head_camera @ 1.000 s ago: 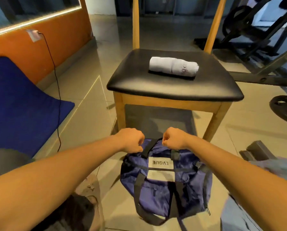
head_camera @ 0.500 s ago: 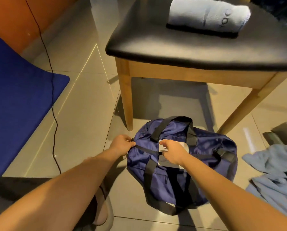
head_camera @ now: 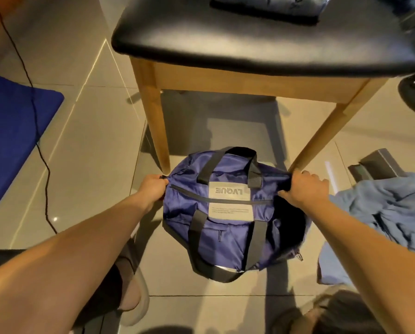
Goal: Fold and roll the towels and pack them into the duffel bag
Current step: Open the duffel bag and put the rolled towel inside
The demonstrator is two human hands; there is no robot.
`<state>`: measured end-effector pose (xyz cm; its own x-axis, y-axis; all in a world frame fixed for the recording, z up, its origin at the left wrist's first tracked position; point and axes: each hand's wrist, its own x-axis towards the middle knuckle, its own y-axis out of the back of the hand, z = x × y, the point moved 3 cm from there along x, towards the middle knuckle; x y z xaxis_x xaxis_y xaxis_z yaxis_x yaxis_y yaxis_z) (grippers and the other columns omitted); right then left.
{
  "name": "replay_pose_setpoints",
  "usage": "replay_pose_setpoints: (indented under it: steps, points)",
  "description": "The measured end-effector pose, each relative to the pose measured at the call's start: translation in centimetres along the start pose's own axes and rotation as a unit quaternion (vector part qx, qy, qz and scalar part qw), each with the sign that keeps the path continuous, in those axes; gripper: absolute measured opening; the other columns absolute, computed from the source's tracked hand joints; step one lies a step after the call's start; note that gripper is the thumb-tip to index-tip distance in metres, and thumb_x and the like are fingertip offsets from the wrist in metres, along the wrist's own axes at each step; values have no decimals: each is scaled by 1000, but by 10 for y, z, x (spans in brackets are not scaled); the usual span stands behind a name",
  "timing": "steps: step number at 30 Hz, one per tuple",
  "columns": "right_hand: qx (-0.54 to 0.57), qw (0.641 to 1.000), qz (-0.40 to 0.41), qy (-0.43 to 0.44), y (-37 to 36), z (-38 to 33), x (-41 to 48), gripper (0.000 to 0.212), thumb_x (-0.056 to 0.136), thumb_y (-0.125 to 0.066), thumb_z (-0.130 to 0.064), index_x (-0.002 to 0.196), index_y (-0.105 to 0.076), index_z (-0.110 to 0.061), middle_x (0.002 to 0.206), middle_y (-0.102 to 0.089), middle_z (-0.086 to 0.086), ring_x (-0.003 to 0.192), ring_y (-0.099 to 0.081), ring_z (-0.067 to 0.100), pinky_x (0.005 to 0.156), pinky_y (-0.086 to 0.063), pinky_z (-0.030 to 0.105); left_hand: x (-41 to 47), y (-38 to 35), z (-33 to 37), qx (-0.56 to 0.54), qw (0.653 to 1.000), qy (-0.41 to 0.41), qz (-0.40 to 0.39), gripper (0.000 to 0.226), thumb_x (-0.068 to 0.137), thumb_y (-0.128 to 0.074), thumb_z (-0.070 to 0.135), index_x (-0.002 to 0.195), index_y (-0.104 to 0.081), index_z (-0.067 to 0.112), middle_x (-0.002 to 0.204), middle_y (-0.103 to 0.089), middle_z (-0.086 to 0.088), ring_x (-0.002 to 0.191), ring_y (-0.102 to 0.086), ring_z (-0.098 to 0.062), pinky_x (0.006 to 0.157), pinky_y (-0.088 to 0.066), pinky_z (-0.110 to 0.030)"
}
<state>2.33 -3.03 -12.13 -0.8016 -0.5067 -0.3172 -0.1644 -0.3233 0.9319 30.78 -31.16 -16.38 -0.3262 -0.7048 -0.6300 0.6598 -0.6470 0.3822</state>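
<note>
A purple duffel bag with black straps and a grey label lies on the tiled floor in front of the stool. My left hand pinches the bag's left end at the zip line. My right hand grips the bag's right end, where a dark opening gapes. A rolled grey towel lies on the black stool seat, cut off by the top edge. A loose blue-grey towel is heaped on the floor to the right of the bag.
Wooden stool legs stand just behind the bag. A blue mat and a black cable lie at the left. A grey block sits at the right. My sandalled feet are near the bottom.
My right hand slid from the label in the bag's middle to its right end, and that end now gapes open. The left hand stayed at the left end. The camera tilted further down.
</note>
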Motion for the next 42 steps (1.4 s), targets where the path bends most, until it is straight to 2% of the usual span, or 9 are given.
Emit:
replay_pose_setpoints:
  steps: [5, 9, 13, 21, 26, 31, 35, 39, 42]
  points:
    - [209, 978, 9, -12, -6, 20, 4, 27, 97, -61, -33, 95, -60, -7, 86, -63, 18, 85, -63, 42, 63, -43, 37, -14, -16, 9, 312, 934, -148, 93, 20, 96, -57, 19, 115, -61, 14, 105, -65, -12, 95, -62, -33, 81, -51, -42]
    - [412, 911, -24, -19, -8, 21, 1, 43, 98, -65, -25, 63, -45, -11, 62, -46, 9, 65, -45, 27, 59, -31, 34, -43, -57, 34, 393, 839, -353, 134, 23, 90, -66, 25, 112, -61, 20, 108, -59, -5, 104, -56, -30, 90, -48, -45]
    - [557, 827, -72, -27, -4, 12, -12, 33, 97, -68, -25, 74, -65, -2, 59, -57, 4, 56, -47, 15, 53, -37, 25, -80, -130, 56, 262, 920, -274, -102, 21, 88, -71, 41, 74, -62, 28, 83, -65, 8, 85, -65, -18, 79, -53, -39]
    - [616, 779, -112, -22, -1, 0, -22, 26, 95, -70, -17, 69, -70, -12, 57, -66, -3, 51, -54, 10, 49, -44, 20, -109, -194, 66, 47, 958, -101, -263, 10, 94, -63, 8, 88, -71, 6, 80, -67, -11, 65, -57, -17, 56, -48, -22]
    - [594, 797, -111, -22, 4, 4, -31, 21, 96, -68, -14, 76, -70, -8, 64, -66, 1, 57, -56, 13, 56, -47, 24, -109, -195, 64, 32, 965, -48, -258, 11, 90, -65, 3, 85, -74, 0, 74, -72, -14, 53, -58, -13, 50, -44, -20]
    - [383, 924, 9, -2, 22, 16, -39, 14, 83, -73, -20, 81, -62, -13, 72, -63, -2, 68, -59, 19, 62, -49, 33, -110, -189, 78, 12, 977, -33, -209, 12, 87, -71, 3, 75, -73, 1, 66, -67, -12, 52, -57, -15, 57, -46, -27]
    - [397, 907, -108, 87, 32, -2, -63, 28, 79, -80, -28, 98, -65, -13, 74, -65, 1, 60, -60, 17, 55, -53, 34, -107, -180, 89, 8, 978, -23, -207, 7, 84, -78, 8, 79, -74, 6, 61, -70, -5, 57, -59, -13, 55, -46, -22]
    - [252, 960, -24, 119, 24, -17, -81, 30, 83, -76, -40, 105, -63, -23, 88, -64, -2, 84, -62, 24, 73, -54, 40, -107, -177, 92, 25, 974, -25, -226, 7, 80, -83, 13, 81, -76, 10, 70, -71, -4, 59, -56, -11, 56, -45, -22]
    - [393, 915, -32, 82, 15, -14, -84, 16, 90, -73, -20, 92, -58, -14, 77, -62, 6, 67, -62, 28, 65, -59, 46, -110, -178, 91, 8, 970, -29, -240, 13, 84, -81, 27, 87, -77, 14, 77, -73, -1, 66, -61, -11, 62, -51, -24]
